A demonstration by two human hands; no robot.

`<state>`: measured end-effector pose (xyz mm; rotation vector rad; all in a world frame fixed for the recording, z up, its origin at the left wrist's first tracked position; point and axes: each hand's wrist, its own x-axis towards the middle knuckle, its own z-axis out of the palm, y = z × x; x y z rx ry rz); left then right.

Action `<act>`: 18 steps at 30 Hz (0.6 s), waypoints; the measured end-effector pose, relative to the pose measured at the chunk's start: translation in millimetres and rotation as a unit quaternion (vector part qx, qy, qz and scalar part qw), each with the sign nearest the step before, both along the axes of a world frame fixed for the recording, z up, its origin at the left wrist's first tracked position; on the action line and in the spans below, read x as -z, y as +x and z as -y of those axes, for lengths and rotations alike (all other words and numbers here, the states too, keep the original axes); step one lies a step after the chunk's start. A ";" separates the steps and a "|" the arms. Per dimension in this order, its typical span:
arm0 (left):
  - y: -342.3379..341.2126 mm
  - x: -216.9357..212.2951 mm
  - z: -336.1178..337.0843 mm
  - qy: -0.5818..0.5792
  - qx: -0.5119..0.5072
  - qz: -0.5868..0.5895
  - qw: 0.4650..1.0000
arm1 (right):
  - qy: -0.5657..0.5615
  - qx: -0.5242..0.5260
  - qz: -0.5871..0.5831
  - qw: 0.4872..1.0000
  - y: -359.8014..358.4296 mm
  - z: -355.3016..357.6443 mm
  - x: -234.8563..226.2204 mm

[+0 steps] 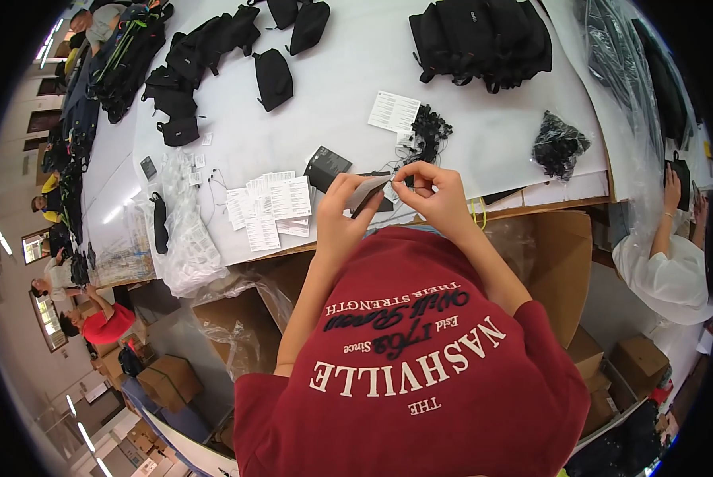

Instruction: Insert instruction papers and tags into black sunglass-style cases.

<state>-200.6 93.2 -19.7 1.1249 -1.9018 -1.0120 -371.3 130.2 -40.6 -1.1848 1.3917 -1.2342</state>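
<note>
Tag (367, 193), small, grey card, between both hands.

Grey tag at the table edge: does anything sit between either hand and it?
Nothing visible does. The left hand already grips the grey tag directly, and the right hand pinches at its upper corner with its fingers. The paper slips and dark card lie off to the side on the table.
</note>
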 end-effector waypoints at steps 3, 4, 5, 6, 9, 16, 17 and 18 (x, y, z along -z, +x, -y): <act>-0.5 0.4 -2.5 0.012 -0.003 0.004 1.000 | -0.008 0.010 -0.023 1.000 2.4 -0.9 1.2; -0.4 1.0 -2.5 -0.004 0.000 0.016 1.000 | -0.009 0.012 -0.032 0.999 3.2 -1.5 1.7; -0.3 1.7 -2.3 -0.020 0.003 0.029 0.999 | -0.010 0.013 -0.042 0.999 4.0 -1.5 2.1; -0.1 2.4 -3.2 -0.018 0.003 0.029 0.999 | -0.008 0.013 -0.042 0.999 5.0 -1.8 1.5; 0.8 5.3 -3.9 -0.045 0.001 0.029 0.999 | 0.005 0.019 -0.054 0.998 8.8 0.3 0.6; 22.5 -6.9 -4.6 -0.026 -0.008 -0.022 0.999 | 0.026 -0.010 0.026 0.999 27.7 6.3 -9.8; 27.4 -7.5 -4.8 -0.031 -0.017 -0.020 0.999 | -0.002 -0.011 0.006 1.000 30.7 8.1 -11.9; 32.2 -6.5 -3.3 -0.009 -0.020 -0.032 0.999 | -0.012 -0.018 -0.004 1.000 32.5 11.6 -12.2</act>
